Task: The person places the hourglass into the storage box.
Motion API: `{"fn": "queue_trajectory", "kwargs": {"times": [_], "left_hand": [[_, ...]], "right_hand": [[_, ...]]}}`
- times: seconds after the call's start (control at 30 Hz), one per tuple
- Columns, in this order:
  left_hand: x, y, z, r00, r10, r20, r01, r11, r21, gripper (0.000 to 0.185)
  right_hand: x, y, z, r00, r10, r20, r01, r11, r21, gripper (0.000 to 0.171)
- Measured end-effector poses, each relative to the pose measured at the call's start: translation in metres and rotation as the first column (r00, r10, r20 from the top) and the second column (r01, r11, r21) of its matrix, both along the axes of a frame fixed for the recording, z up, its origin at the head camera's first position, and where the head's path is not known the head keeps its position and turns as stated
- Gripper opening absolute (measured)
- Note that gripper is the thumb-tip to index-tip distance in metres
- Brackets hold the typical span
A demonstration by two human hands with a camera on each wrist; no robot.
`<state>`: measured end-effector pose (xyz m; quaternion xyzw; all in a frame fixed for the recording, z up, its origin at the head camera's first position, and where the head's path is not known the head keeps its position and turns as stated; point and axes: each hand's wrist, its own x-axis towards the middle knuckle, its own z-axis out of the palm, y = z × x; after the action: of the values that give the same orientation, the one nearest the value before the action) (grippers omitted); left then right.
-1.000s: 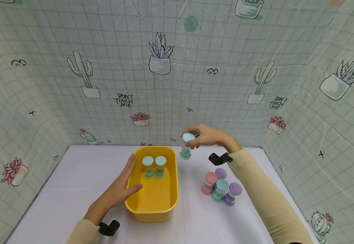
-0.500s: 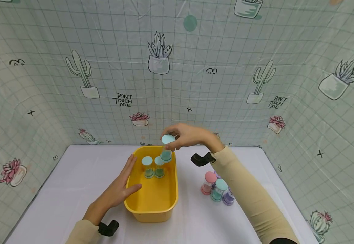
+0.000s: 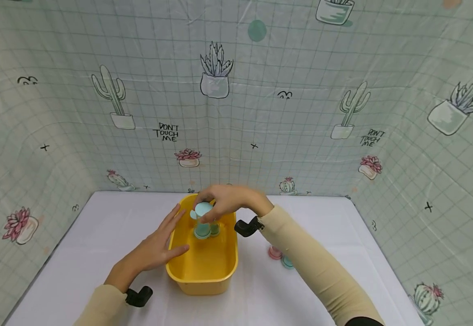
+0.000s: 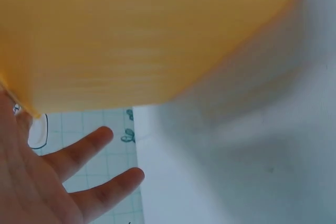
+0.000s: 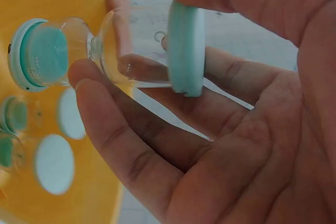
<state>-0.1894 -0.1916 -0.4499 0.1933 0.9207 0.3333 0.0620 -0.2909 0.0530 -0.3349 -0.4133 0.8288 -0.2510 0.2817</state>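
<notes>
A yellow plastic bin point(image 3: 220, 267) stands in the middle of the white table. My right hand point(image 3: 206, 212) pinches a sand timer point(image 3: 202, 221) with pale blue caps by its top and holds it upright inside the bin's far end. In the right wrist view my right hand point(image 5: 157, 40) has its thumb and fingers round the glass sand timer point(image 5: 126, 51). Two more timers point(image 5: 55, 163) stand in the bin beside it. My left hand point(image 3: 170, 235) lies flat against the bin's left rim, fingers straight, thumb over the edge.
Right of the bin, a pink timer point(image 3: 274, 252) and a teal one point(image 3: 287, 262) peek out from behind my right forearm. A cactus-print curtain point(image 3: 236, 113) walls the table on three sides. The left wrist view shows the bin's outer wall point(image 4: 131, 35) and white tabletop point(image 4: 241, 171).
My right hand has carried the blue-capped timer leftward from beside the bin and lowered it into the bin's far end. The left hand stays on the rim.
</notes>
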Motion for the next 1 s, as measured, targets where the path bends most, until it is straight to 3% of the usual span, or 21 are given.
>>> {"fn": "queue_trajectory", "kwargs": {"times": [0.2, 0.43, 0.7, 1.0], "left_hand": [[-0.004, -0.003, -0.003, 0.999, -0.036, -0.009, 0.036, 0.999, -0.008, 0.097], [-0.004, -0.003, -0.007, 0.999, -0.036, -0.019, 0.036, 0.999, 0.009, 0.096], [-0.003, -0.004, -0.006, 0.999, -0.043, 0.014, 0.043, 0.999, 0.006, 0.094], [-0.003, -0.004, -0.006, 0.999, -0.033, 0.021, 0.032, 0.999, 0.019, 0.095]], "right_hand": [[0.002, -0.010, -0.021, 0.999, 0.033, 0.003, -0.033, 0.999, 0.014, 0.039], [0.001, -0.019, -0.044, 0.998, 0.051, 0.047, -0.053, 0.998, 0.031, 0.034], [0.004, -0.029, -0.061, 0.987, -0.034, 0.154, 0.018, 0.994, 0.107, 0.038], [0.005, -0.038, -0.070, 0.995, -0.039, 0.087, 0.022, 0.982, 0.185, 0.043]]}}
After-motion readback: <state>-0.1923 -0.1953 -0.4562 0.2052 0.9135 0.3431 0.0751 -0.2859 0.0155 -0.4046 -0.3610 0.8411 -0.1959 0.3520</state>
